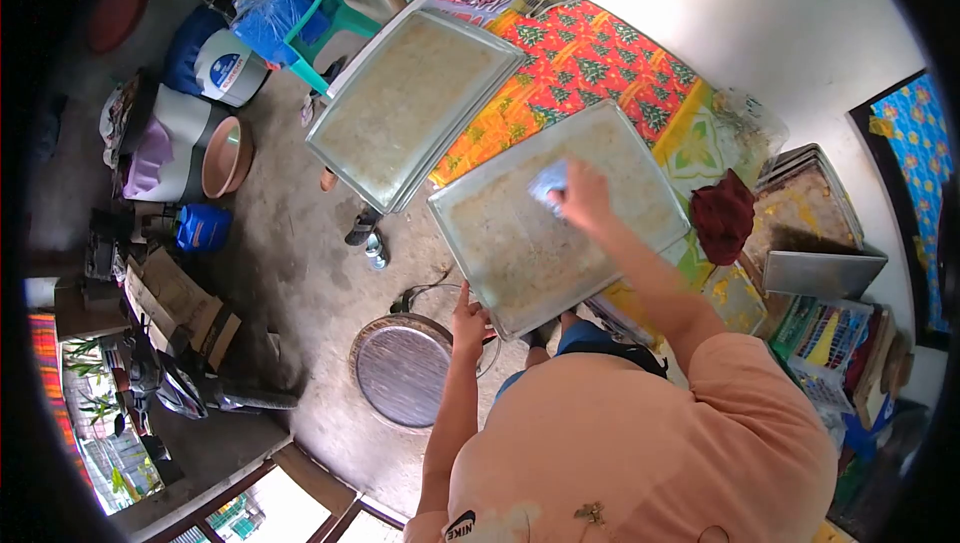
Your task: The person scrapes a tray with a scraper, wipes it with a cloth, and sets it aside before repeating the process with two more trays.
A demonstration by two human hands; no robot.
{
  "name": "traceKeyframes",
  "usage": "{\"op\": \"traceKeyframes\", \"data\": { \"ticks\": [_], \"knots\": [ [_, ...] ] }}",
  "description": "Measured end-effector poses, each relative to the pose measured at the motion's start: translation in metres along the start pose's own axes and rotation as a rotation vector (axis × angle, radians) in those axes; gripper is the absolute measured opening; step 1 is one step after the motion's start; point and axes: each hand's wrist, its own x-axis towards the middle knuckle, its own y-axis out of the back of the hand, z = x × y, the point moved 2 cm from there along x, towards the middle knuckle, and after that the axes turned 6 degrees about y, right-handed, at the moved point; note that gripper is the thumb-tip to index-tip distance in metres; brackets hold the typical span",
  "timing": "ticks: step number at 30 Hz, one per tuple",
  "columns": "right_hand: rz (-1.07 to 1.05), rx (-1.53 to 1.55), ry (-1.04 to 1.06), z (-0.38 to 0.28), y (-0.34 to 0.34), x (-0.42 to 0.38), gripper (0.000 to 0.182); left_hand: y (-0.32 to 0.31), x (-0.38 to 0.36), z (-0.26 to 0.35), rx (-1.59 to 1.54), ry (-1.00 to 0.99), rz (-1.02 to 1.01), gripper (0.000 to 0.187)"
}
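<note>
A large metal tray lies at the front of the table, partly over its edge. My right hand is closed on a pale blue cloth, pressed against the tray's upper middle and slightly blurred. At the tray's near left corner, my left hand grips the rim, its fingers partly hidden by the edge. Beyond it to the left rests a stack of similar trays. A dark red cloth lies just right of the tray.
The table has a red and yellow patterned cover. A round stool stands on the floor below. More trays and a plastic basket are at the right. A green chair stands beyond the table's left side.
</note>
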Motion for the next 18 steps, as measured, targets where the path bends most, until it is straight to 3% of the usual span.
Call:
{"op": "traceKeyframes", "data": {
  "ticks": [1, 3, 6, 8, 9, 12, 14, 17, 18],
  "knots": [
    [-0.003, 0.064, -0.124, 0.019, 0.034, 0.01, 0.081, 0.0, 0.0, 0.002, -0.02, 0.003, 0.0, 0.08],
    [0.241, -0.044, -0.207, 0.063, 0.076, 0.011, 0.085, 0.0, -0.002, 0.006, -0.059, 0.013, -0.006, 0.08],
    [0.207, -0.182, -0.401, 0.121, 0.106, -0.003, 0.088, 0.001, 0.0, 0.005, -0.099, 0.013, -0.003, 0.079],
    [0.209, -0.259, -0.486, 0.146, 0.092, -0.02, 0.088, 0.001, -0.001, 0.009, -0.07, 0.011, -0.026, 0.081],
    [0.169, -0.144, -0.517, 0.147, 0.077, -0.028, 0.087, 0.002, 0.0, 0.01, -0.063, 0.01, -0.039, 0.082],
    [0.068, -0.267, -0.234, 0.079, 0.043, -0.057, 0.088, 0.002, 0.01, 0.002, -0.046, 0.011, -0.046, 0.082],
    [0.087, -0.281, -0.136, 0.06, 0.055, -0.063, 0.083, 0.005, 0.009, 0.001, -0.024, 0.016, -0.038, 0.082],
    [0.258, -0.307, -0.498, 0.127, 0.083, -0.045, 0.079, 0.001, 0.003, 0.005, -0.021, 0.01, -0.026, 0.081],
    [0.209, -0.278, -0.464, 0.123, 0.08, -0.047, 0.078, 0.001, 0.002, 0.004, -0.028, 0.004, -0.026, 0.081]
  ]
}}
